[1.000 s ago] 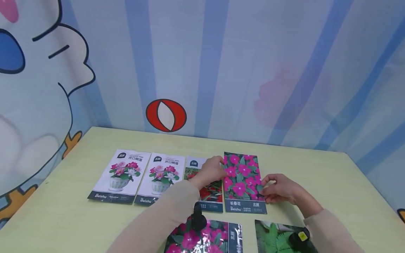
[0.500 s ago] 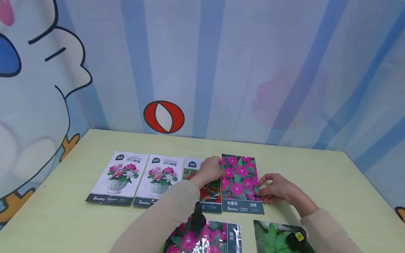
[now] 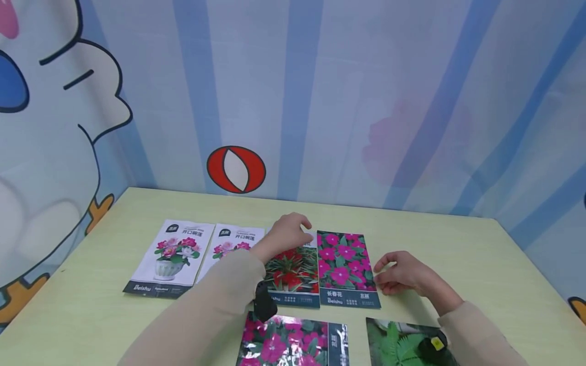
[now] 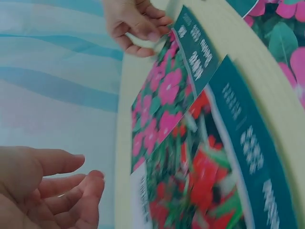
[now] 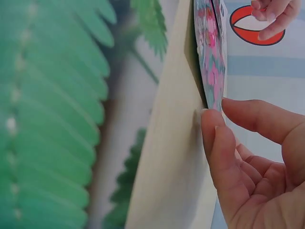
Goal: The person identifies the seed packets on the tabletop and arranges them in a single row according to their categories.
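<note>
A seed packet with pink flowers [image 3: 341, 259] ends the right of a row on the table. My right hand [image 5: 257, 162] pinches its right edge between thumb and finger; that edge stands slightly off the table. Raised over the top of the red-flower seed packet [image 3: 293, 272] is my left hand [image 3: 285, 235], its fingers loosely bent with nothing between them. In the left wrist view this hand [image 4: 52, 188] is apart from both packets. Two white packets with potted flowers, the left one [image 3: 176, 254] and the right one [image 3: 224, 244], continue the row; my left arm partly covers the right one.
Nearer the front lie another pink-flower packet [image 3: 288, 343], turned sideways, and a green-leaf packet [image 3: 393, 345] under my right forearm. The pale table [image 3: 435, 239] meets a blue striped backdrop [image 3: 348, 101] at its far edge.
My left hand has let go of the pink-flower packet and moved up and left. The packet's upper edge has dropped lower. My right hand has stayed at its right edge.
</note>
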The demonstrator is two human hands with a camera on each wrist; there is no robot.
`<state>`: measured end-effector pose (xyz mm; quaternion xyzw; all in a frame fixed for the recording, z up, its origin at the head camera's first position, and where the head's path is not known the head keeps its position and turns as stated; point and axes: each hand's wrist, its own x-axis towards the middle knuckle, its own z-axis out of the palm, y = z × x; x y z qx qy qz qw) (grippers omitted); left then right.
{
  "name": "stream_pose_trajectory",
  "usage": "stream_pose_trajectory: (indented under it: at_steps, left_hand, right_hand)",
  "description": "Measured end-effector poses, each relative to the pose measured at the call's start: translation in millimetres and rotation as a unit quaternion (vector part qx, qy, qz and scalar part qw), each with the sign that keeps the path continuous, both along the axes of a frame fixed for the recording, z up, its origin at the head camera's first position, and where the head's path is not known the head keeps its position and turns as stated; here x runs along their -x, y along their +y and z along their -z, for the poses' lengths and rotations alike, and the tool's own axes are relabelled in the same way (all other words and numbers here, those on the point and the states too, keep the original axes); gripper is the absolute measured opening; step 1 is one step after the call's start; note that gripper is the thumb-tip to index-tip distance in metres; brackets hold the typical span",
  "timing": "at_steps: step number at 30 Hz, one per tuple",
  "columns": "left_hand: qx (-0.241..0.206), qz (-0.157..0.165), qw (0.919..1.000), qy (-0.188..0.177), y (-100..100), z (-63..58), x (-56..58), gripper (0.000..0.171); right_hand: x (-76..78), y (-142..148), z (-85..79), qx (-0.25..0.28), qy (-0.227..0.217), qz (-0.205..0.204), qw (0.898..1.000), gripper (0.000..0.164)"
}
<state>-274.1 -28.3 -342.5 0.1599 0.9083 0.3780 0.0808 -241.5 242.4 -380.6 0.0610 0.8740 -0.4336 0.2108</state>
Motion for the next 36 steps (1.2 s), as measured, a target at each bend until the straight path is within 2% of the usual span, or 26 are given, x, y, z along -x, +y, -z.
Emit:
stream_pose_trajectory:
  at_steps: [5, 8, 10, 12, 14, 16, 18, 21, 26, 28, 32, 34, 36]
  left_hand:
    - [0.02, 0.005, 0.9996, -0.017, -26.8, -10.9, -5.1, 0.033]
    - [0.052, 0.015, 0.9984, -0.019, -45.9, -14.5, -11.4, 0.033]
    - [0.057, 0.026, 0.9975, -0.033, -59.7, -15.8, -16.9, 0.033]
    - [0.044, 0.034, 0.9964, -0.064, -73.4, -16.1, -23.0, 0.033]
    - [0.011, 0.038, 0.9926, -0.114, -86.7, -16.0, -31.2, 0.034]
    - [-0.028, 0.04, 0.9843, -0.17, -99.6, -15.1, -40.7, 0.036]
    - [-0.068, 0.038, 0.9714, -0.225, -111.4, -14.2, -51.4, 0.038]
    - [-0.102, 0.02, 0.9534, -0.283, -126.2, -9.7, -65.0, 0.041]
    - [-0.111, -0.024, 0.94, -0.322, -147.9, 6.4, -82.0, 0.041]
    - [-0.119, -0.027, 0.9347, -0.334, -154.9, 11.9, -88.7, 0.041]
    - [-0.158, 0.004, 0.9151, -0.371, -161.3, 16.7, -100.2, 0.043]
    - [-0.175, 0.026, 0.9038, -0.39, -160.6, 17.7, -104.7, 0.046]
    - [-0.183, 0.034, 0.8935, -0.408, -157.2, 19.2, -108.6, 0.047]
  right_hand:
    - [-6.0, 3.9, -3.9, 0.019, -0.005, -0.007, 1.0, 0.022]
    - [-11.6, 10.1, -6.0, 0.051, -0.022, -0.021, 0.998, 0.025]
    - [-15.7, 15.9, -6.8, 0.079, -0.039, -0.029, 0.996, 0.028]
    - [-19.6, 21.6, -7.0, 0.11, -0.055, -0.038, 0.992, 0.032]
    - [-23.4, 25.7, -7.1, 0.143, -0.072, -0.045, 0.986, 0.035]
    - [-27.4, 28.5, -6.6, 0.176, -0.089, -0.057, 0.979, 0.038]
    - [-32.3, 29.6, -5.7, 0.205, -0.111, -0.062, 0.971, 0.04]
    - [-40.9, 29.8, -3.8, 0.238, -0.138, -0.065, 0.959, 0.04]
    - [-53.9, 26.0, 1.8, 0.283, -0.157, -0.077, 0.943, 0.035]
    - [-58.0, 23.9, 4.4, 0.304, -0.171, -0.08, 0.934, 0.031]
    - [-65.5, 18.6, 6.2, 0.335, -0.197, -0.077, 0.918, 0.027]
    - [-68.8, 14.9, 5.4, 0.341, -0.203, -0.072, 0.915, 0.027]
    - [-72.5, 11.0, 4.5, 0.343, -0.208, -0.064, 0.914, 0.027]
